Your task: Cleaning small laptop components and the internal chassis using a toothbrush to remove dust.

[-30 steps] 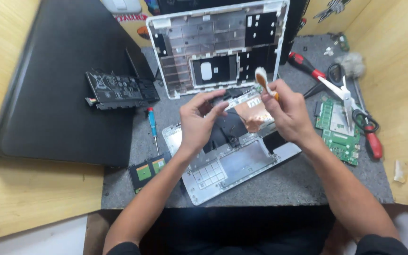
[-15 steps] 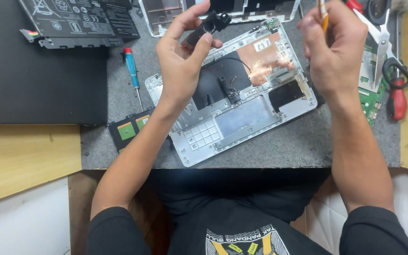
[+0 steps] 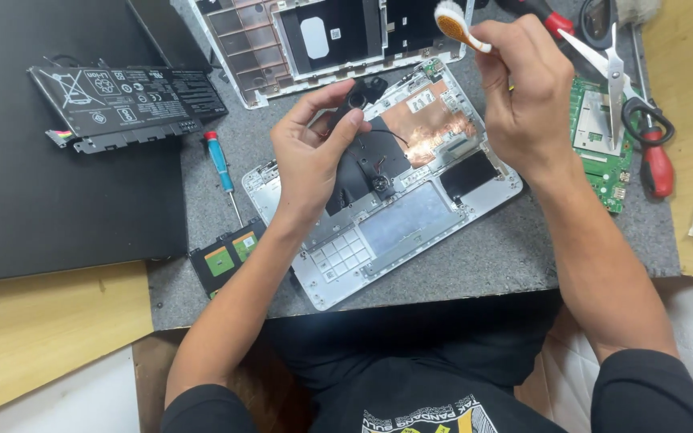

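One black speaker [image 3: 356,98] in left hand [image 3: 310,156] — one brush [image 3: 455,24] in right hand [image 3: 527,92].

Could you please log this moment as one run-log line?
left hand: holds small black part | right hand: holds brush | below: open laptop base | nearby: blue screwdriver, battery

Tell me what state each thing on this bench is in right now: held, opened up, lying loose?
left hand: pinching a small black part, lifted above the chassis
small black part: held, a thin wire trailing down
right hand: gripping a brush
brush: held, bristles up
laptop chassis: opened, insides exposed
bottom cover: removed, inner side up
battery: taken out, lying flat
blue screwdriver: lying loose
scissors: blades open
green circuit board: removed, lying flat
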